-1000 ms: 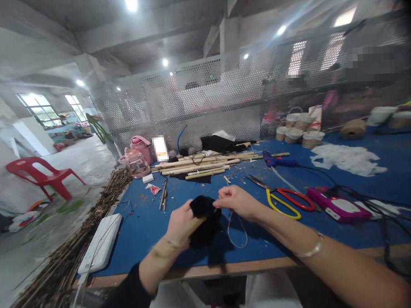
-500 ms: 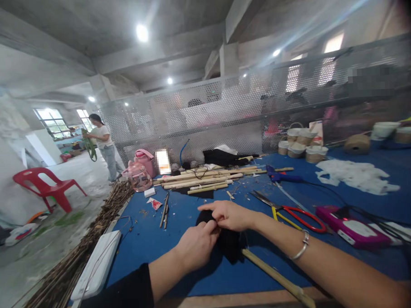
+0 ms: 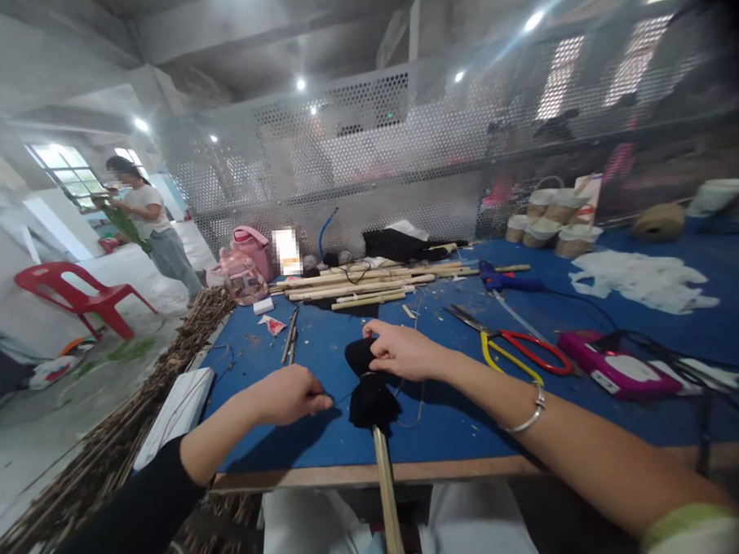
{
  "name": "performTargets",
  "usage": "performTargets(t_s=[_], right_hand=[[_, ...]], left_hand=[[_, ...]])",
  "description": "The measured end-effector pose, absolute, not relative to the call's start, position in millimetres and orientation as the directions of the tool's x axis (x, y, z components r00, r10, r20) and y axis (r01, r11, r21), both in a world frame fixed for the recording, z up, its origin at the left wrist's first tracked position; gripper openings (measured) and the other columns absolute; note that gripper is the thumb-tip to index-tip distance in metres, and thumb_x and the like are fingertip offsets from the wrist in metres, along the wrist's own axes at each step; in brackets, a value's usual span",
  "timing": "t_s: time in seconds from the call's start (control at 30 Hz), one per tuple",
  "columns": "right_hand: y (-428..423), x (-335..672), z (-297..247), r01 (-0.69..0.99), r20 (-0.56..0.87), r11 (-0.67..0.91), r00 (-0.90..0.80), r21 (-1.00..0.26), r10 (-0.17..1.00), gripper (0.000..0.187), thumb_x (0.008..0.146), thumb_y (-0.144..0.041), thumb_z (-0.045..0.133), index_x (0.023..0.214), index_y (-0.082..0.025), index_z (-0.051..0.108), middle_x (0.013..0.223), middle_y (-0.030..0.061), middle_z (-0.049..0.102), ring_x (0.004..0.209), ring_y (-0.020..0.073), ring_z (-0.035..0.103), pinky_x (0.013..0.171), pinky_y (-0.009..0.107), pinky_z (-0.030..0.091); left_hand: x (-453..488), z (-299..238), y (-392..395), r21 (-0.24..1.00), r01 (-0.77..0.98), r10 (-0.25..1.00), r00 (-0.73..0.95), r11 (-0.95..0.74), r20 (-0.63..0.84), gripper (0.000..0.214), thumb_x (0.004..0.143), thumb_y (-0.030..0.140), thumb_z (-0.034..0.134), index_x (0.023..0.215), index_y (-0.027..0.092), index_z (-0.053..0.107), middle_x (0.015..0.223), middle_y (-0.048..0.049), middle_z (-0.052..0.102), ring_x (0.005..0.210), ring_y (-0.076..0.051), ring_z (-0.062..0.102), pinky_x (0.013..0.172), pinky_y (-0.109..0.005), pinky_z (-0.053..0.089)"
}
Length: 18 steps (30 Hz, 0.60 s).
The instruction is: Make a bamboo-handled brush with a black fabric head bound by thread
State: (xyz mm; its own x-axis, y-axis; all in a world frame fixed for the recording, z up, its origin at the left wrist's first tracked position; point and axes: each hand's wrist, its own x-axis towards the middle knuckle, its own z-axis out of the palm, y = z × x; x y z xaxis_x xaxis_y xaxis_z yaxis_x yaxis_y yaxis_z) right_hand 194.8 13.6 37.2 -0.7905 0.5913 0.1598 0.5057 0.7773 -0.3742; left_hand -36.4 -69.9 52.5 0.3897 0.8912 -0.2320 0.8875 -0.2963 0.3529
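Observation:
A bundle of black cloth (image 3: 373,403) is gathered around the upper end of a bamboo stick (image 3: 387,488), forming a rounded head with a loose skirt below. The stick points toward me over the table's front edge. My right hand (image 3: 403,351) is closed at the right side of the rounded head, its fingertips against the cloth. To the left of the bundle, my left hand (image 3: 292,393) is pinched on a thin thread (image 3: 341,401) that runs to the tied neck of the cloth. A loose length of thread curls beside the bundle on the right.
Scissors (image 3: 512,348) with red and yellow handles and a magenta device (image 3: 618,366) lie right. Bamboo sticks (image 3: 358,287), a blue glue gun (image 3: 509,281) and wrapped pots (image 3: 554,220) sit farther back. A white box (image 3: 176,412) lies left. Beyond, a person (image 3: 152,221) stands near a red chair (image 3: 79,294).
My left hand has moved left, off the cloth, drawing out thread. The stick has swung to point straight at me, and the cloth's tied neck now shows. The view has tilted down.

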Motion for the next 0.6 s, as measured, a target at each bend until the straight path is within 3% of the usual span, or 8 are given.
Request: performTargets(t_s=[0.07,0.13,0.23,0.27,0.33,0.4,0.5,0.6], right_hand=[[12.4,194.4,36.0,0.523,0.158,0.774,-0.783,-0.357,0.602,0.029,0.077,-0.025,0.061,0.052,-0.014,0.053,0.111,0.0010,0.051,0.059,0.0059,0.045,0.056,0.023,0.031],[11.6,194.6,35.6,0.526,0.155,0.783,-0.788,-0.331,0.595,0.028,0.078,-0.026,0.061,0.053,-0.014,0.055,0.111,0.0011,0.051,0.060,0.0066,0.046,0.057,0.023,0.031],[10.9,197.5,35.7,0.538,0.157,0.794,-0.790,-0.284,0.592,0.027,0.078,-0.027,0.062,0.054,-0.015,0.057,0.108,0.0012,0.053,0.060,0.0070,0.048,0.057,0.023,0.031],[10.6,198.9,35.8,0.546,0.159,0.793,-0.787,-0.272,0.596,0.028,0.078,-0.028,0.062,0.054,-0.015,0.057,0.108,0.0014,0.053,0.060,0.0071,0.048,0.057,0.024,0.031],[9.7,201.4,35.6,0.561,0.167,0.787,-0.776,-0.257,0.608,0.028,0.078,-0.029,0.062,0.054,-0.015,0.059,0.109,0.0018,0.053,0.060,0.0074,0.049,0.057,0.024,0.032],[8.8,202.4,34.7,0.567,0.173,0.783,-0.770,-0.254,0.614,0.026,0.078,-0.028,0.061,0.056,-0.015,0.062,0.111,0.0024,0.054,0.062,0.0084,0.051,0.057,0.024,0.032],[8.5,201.4,31.1,0.554,0.198,0.783,-0.765,-0.283,0.613,0.015,0.079,-0.026,0.059,0.070,-0.018,0.069,0.108,0.0037,0.056,0.069,0.0113,0.054,0.059,0.024,0.034],[9.1,201.7,25.5,0.536,0.240,0.776,-0.747,-0.333,0.620,0.018,0.081,-0.028,0.058,0.072,-0.018,0.069,0.103,0.0039,0.057,0.068,0.0108,0.054,0.059,0.023,0.034]], left_hand=[[-33.3,50.3,-63.7,0.615,0.739,0.908,0.410,-0.275,-0.086,0.042,0.084,0.047,0.044,0.057,0.017,0.057,0.068,-0.0035,0.061,0.067,-0.015,0.055,0.069,-0.025,0.041],[-18.3,42.6,-52.5,0.811,0.519,0.951,0.275,-0.272,0.143,0.042,0.083,0.049,0.044,0.058,0.016,0.054,0.085,-0.0073,0.064,0.087,-0.018,0.055,0.081,-0.027,0.040],[13.4,26.4,-33.9,0.962,0.160,0.974,0.092,-0.220,0.208,0.040,0.083,0.051,0.042,0.063,0.017,0.048,0.070,-0.0048,0.058,0.077,-0.017,0.054,0.075,-0.028,0.041],[22.4,22.1,-29.5,0.963,0.122,0.971,0.028,-0.239,0.237,0.041,0.085,0.052,0.038,0.063,0.017,0.046,0.065,-0.0024,0.054,0.070,-0.015,0.052,0.071,-0.028,0.041],[34.1,17.1,-24.5,0.918,0.252,0.944,-0.044,-0.305,0.326,0.042,0.087,0.049,0.034,0.059,0.019,0.041,0.057,0.0019,0.043,0.060,-0.012,0.044,0.065,-0.026,0.038],[37.7,16.2,-23.3,0.818,0.423,0.907,0.018,-0.388,0.421,0.040,0.089,0.043,0.034,0.059,0.019,0.039,0.059,0.0024,0.040,0.060,-0.012,0.040,0.064,-0.026,0.036],[37.0,14.4,-23.0,0.680,0.494,0.832,0.198,-0.541,0.518,0.034,0.086,0.038,0.044,0.059,0.019,0.036,0.074,-0.0026,0.050,0.074,-0.015,0.046,0.073,-0.028,0.039],[40.0,5.1,-20.9,0.679,0.454,0.807,0.193,-0.577,0.558,0.036,0.083,0.036,0.051,0.058,0.020,0.031,0.090,-0.0084,0.058,0.088,-0.018,0.052,0.081,-0.032,0.040]])
